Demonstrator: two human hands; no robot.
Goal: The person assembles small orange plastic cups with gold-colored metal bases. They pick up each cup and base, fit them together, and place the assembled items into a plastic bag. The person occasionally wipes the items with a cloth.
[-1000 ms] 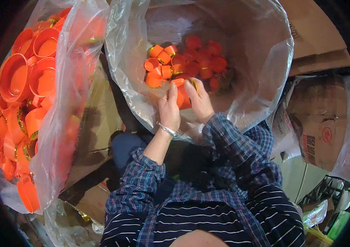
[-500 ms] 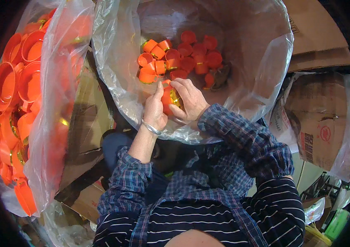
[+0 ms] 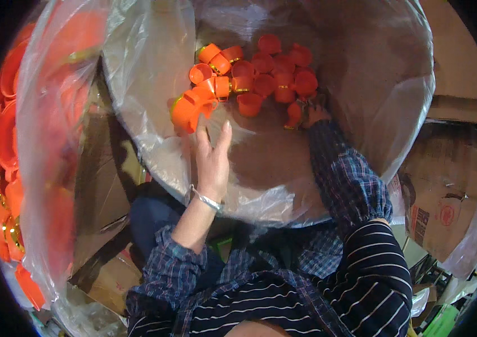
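Note:
My left hand [image 3: 214, 165], with a silver bangle at its wrist, is open with fingers and thumb apart. Just beyond its fingertips is an orange cup [image 3: 185, 114] with a gold band, tilted and apparently free of the hand. My right hand [image 3: 315, 114] reaches down to a dark, shadowed thing [image 3: 305, 104] at the right of the orange cups. Its fingers are dim and partly hidden, so their grip does not show. A small orange cup [image 3: 293, 114] lies beside it. More orange cups [image 3: 242, 69] with gold bands lie in a loose heap beyond my hands.
A large container lined with clear plastic [image 3: 362, 143] surrounds the heap. To the left, a plastic bag [image 3: 44, 146] holds many larger orange cups [image 3: 5, 135]. Cardboard [image 3: 101, 163] stands between the two. Cardboard boxes [image 3: 443, 191] stand at the right.
My hands have parted. The orange cup that was between them is now at the heap's near left. My right hand has moved right to the dark thing, and my left hand has opened.

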